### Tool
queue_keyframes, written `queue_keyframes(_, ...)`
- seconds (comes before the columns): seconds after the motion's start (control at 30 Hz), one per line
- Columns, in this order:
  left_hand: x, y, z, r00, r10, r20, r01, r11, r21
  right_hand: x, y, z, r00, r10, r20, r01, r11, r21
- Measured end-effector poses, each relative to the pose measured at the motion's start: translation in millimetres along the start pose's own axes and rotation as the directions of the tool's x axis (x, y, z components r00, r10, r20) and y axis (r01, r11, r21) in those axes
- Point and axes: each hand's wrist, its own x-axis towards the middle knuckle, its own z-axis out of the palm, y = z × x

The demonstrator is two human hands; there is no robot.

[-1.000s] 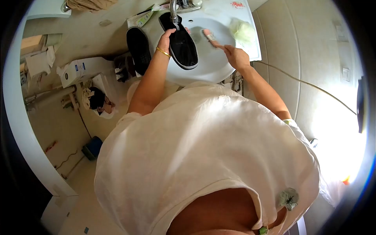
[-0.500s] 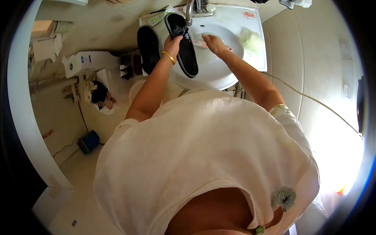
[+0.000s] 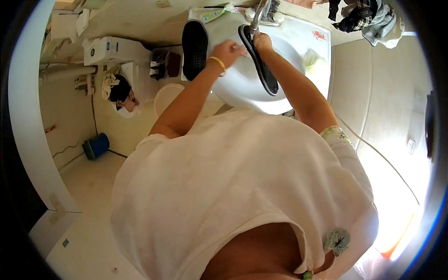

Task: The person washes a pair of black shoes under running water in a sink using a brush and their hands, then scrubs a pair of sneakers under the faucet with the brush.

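My right hand [image 3: 262,42] is closed around a black shoe [image 3: 262,65] with a pale rim, tilted over the white sink [image 3: 242,95] just below the faucet [image 3: 257,18]. To its left, my left hand [image 3: 226,53], with a gold bangle at the wrist, has its fingers bent together. Something pale pink shows at those fingertips, too blurred to name. A second black shoe [image 3: 194,49] lies on the left edge of the sink counter, close to my left hand.
A green-and-white tube [image 3: 214,15] lies at the counter's back left. A pale green mesh clump [image 3: 313,63] sits on the right side. Clothes [image 3: 368,21] hang at upper right. At left are a white box [image 3: 109,50] and a blue bin [image 3: 96,146].
The shoe has passed from my left hand to my right and moved right in the sink. My left hand is now off it, to its left. The head view has shifted slightly.
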Motion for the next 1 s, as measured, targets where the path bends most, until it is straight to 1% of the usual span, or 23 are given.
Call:
queue_keyframes(0.03, 2.4, -11.3, -16.5, 0.991, 0.004, -0.137, 0.015, 0.991, 0.135, -11.5, -9.9, -9.6, 0.999, 0.031, 0.027, -0.032, 0.999, 0.025)
queue_keyframes(0.07, 5.4, -34.4, -34.7, 0.96, 0.076, -0.269, -0.004, 0.966, 0.258, -22.8, -19.8, -19.1, 0.997, 0.063, 0.055, -0.065, 0.997, 0.049)
queue_keyframes(0.1, 2.7, -39.9, -49.9, 0.933, -0.021, -0.358, 0.147, 0.934, 0.326, -18.1, -17.9, -19.6, 0.984, 0.15, 0.097, -0.165, 0.97, 0.177)
queue_keyframes(0.13, 0.6, -43.2, -63.6, 0.887, -0.106, -0.45, 0.296, 0.878, 0.377, -10.5, -11.3, -17.3, 0.979, 0.16, 0.125, -0.187, 0.952, 0.241)
queue_keyframes(0.17, 5.4, -50.6, -77.5, 0.874, -0.321, -0.364, 0.447, 0.824, 0.348, -2.9, -4.9, -15.1, 0.973, 0.171, 0.153, -0.211, 0.93, 0.302)
queue_keyframes(0.2, 11.3, -66.1, -79.9, 0.868, -0.392, -0.303, 0.482, 0.81, 0.334, 7.8, 11.6, -3.3, 0.981, 0.112, 0.158, -0.157, 0.94, 0.304)
queue_keyframes(0.27, 16.3, -102.6, -72.3, 0.828, -0.531, -0.179, 0.559, 0.765, 0.319, 8.0, 20.9, 4.3, 0.97, 0.007, 0.244, -0.097, 0.928, 0.36)
queue_keyframes(0.3, 16.0, -103.5, -69.8, 0.803, -0.595, -0.038, 0.584, 0.772, 0.252, 1.1, 17.9, 4.1, 0.949, -0.043, 0.314, -0.095, 0.906, 0.412)
queue_keyframes(0.33, 16.8, -106.4, -66.4, 0.799, -0.596, -0.077, 0.594, 0.763, 0.254, -2.3, 13.2, 2.8, 0.944, -0.066, 0.325, -0.067, 0.922, 0.382)
queue_keyframes(0.4, 16.9, -111.6, -59.1, 0.788, -0.596, -0.152, 0.614, 0.747, 0.255, -14.0, 0.5, 1.6, 0.941, -0.1, 0.322, 0.036, 0.979, 0.2)
queue_keyframes(0.47, 10.0, -112.9, -64.6, 0.75, -0.615, -0.242, 0.653, 0.746, 0.127, -52.3, -34.0, -15.1, 0.924, -0.133, 0.358, 0.125, 0.991, 0.046)
queue_keyframes(0.5, 11.1, -117.7, -69.4, 0.728, -0.632, -0.266, 0.671, 0.737, 0.084, -65.1, -41.0, -12.3, 0.913, -0.169, 0.371, 0.209, 0.976, -0.069)
queue_keyframes(0.53, 12.4, -106.7, -75.0, 0.708, -0.645, -0.287, 0.683, 0.73, 0.044, -71.4, -45.7, -10.1, 0.901, -0.2, 0.385, 0.286, 0.941, -0.18)
queue_keyframes(0.57, 6.8, -94.2, -75.2, 0.71, -0.62, -0.335, 0.65, 0.759, -0.026, -72.8, -42.1, -1.3, 0.852, -0.328, 0.408, 0.444, 0.866, -0.231)
queue_keyframes(0.6, 1.7, -82.5, -80.8, 0.743, -0.594, -0.31, 0.611, 0.79, -0.05, -74.0, -41.0, 7.3, 0.81, -0.395, 0.434, 0.551, 0.765, -0.333)
queue_keyframes(0.67, -4.0, -71.4, -88.9, 0.805, -0.534, -0.26, 0.526, 0.844, -0.105, -86.9, -52.0, 1.2, 0.712, -0.436, 0.55, 0.679, 0.629, -0.379)
queue_keyframes(0.7, -6.0, -79.3, -86.7, 0.836, -0.447, -0.317, 0.451, 0.89, -0.065, -90.1, -55.4, -0.3, 0.687, -0.423, 0.591, 0.705, 0.583, -0.402)
queue_keyframes(0.77, -6.5, -46.8, -97.9, 0.878, -0.455, -0.147, 0.44, 0.889, -0.125, -95.9, -57.4, -1.6, 0.633, -0.385, 0.671, 0.757, 0.488, -0.434)
queue_keyframes(0.8, -6.4, -35.8, -101.9, 0.89, -0.452, -0.062, 0.439, 0.885, -0.157, -95.1, -51.0, 3.9, 0.604, -0.445, 0.661, 0.79, 0.444, -0.423)
queue_keyframes(0.83, 2.0, -38.4, -96.8, 0.889, -0.456, 0.046, 0.452, 0.855, -0.253, -92.4, -41.6, 14.3, 0.571, -0.502, 0.649, 0.82, 0.396, -0.414)
queue_keyframes(0.87, 9.1, -38.9, -90.8, 0.89, -0.437, 0.127, 0.455, 0.853, -0.256, -90.6, -31.9, 24.2, 0.532, -0.558, 0.637, 0.846, 0.345, -0.405)
queue_keyframes(0.93, 20.3, -20.7, -75.2, 0.876, -0.391, 0.284, 0.463, 0.846, -0.264, -98.7, -31.2, 22.4, 0.461, -0.656, 0.598, 0.887, 0.314, -0.339)
queue_keyframes(1.0, 36.7, -49.3, -40.2, 0.873, -0.311, 0.376, 0.434, 0.848, -0.305, -114.1, -38.7, 8.9, 0.415, -0.714, 0.565, 0.909, 0.299, -0.29)
